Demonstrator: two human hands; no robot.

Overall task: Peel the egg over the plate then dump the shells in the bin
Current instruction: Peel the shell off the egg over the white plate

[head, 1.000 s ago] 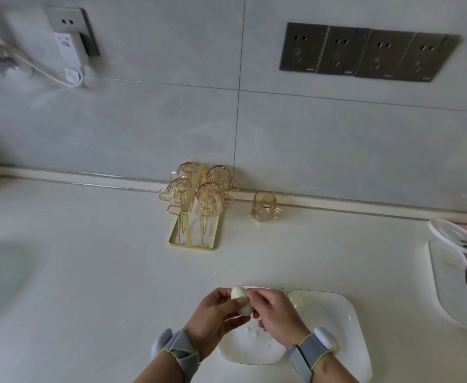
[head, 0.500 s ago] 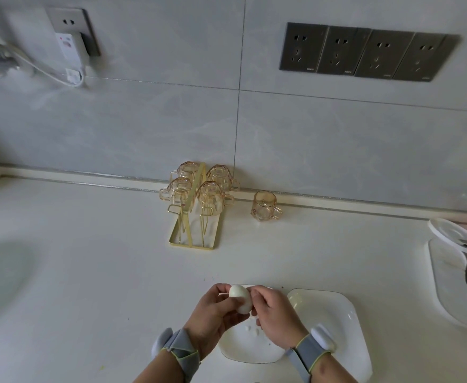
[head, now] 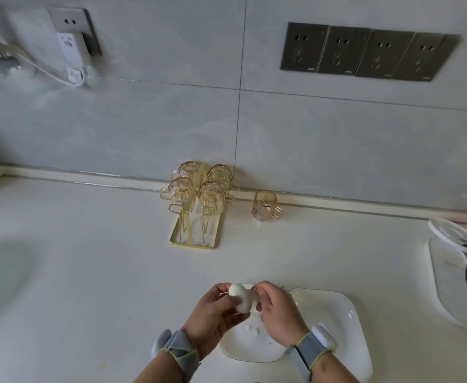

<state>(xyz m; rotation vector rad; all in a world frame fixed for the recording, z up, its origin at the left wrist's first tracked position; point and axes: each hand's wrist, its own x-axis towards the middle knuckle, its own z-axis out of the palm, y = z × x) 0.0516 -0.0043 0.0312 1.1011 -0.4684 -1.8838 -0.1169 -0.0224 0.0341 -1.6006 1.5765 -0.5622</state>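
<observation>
The egg (head: 240,298), white and largely bare of shell, is held above the near-left part of the white plate (head: 337,322). The left hand (head: 213,313) cups it from the side with fingers closed around it, and the right hand (head: 278,310) pinches at its upper right end, the two hands close together. Small shell bits (head: 254,326) lie on the plate below the egg. Beyond the plate, near the wall, stands a gold rack of amber glass cups (head: 199,194).

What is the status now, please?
Left hand holds egg over plate. Right hand pinches at egg. Shell bits on plate. Nothing blocking.
</observation>
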